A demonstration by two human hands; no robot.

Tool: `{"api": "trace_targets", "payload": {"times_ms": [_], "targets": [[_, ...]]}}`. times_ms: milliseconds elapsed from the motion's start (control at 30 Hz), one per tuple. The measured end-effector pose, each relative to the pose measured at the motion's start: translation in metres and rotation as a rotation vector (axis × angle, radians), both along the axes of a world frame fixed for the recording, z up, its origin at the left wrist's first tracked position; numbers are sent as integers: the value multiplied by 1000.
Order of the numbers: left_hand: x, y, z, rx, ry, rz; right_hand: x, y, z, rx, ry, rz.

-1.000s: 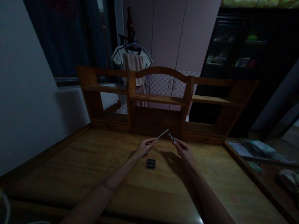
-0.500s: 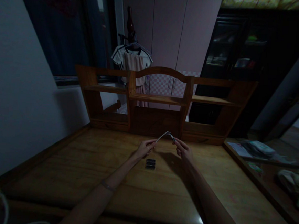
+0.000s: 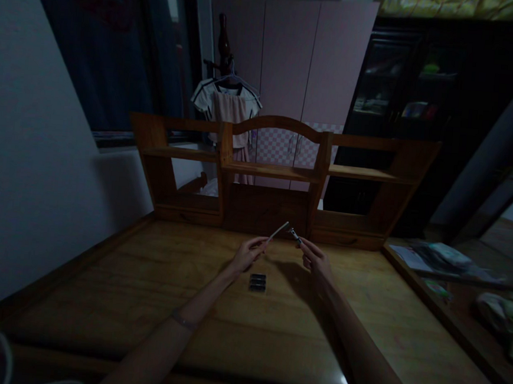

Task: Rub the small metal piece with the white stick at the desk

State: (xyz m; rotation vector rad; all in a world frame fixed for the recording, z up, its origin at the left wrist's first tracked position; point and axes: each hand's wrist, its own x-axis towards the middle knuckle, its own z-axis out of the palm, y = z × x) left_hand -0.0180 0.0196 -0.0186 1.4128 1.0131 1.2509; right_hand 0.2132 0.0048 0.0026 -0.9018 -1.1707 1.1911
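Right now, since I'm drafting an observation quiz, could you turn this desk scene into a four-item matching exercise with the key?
Column one:
1. thin pale stick
2. slim shiny item
3. dark three-banded object
4. wardrobe

Column two:
A. held in the right hand
B. pinkish, behind the shelf unit
C. held in the left hand
D. lying on the desk

Pairs: 1-C, 2-A, 3-D, 4-B

Clothes hang before a wardrobe, behind a shelf; a dark cabinet stands right of the wardrobe.

Thin bracelet (left forearm).
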Motion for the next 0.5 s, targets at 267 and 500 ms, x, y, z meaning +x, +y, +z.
{"api": "trace_targets", "payload": {"times_ms": [267,500], "targets": [[2,-2,2,-16,17,33,1,3,-2,3,24,38],[2,0,-2,-35,36,31,0,5,-4,13,10,29]]}}
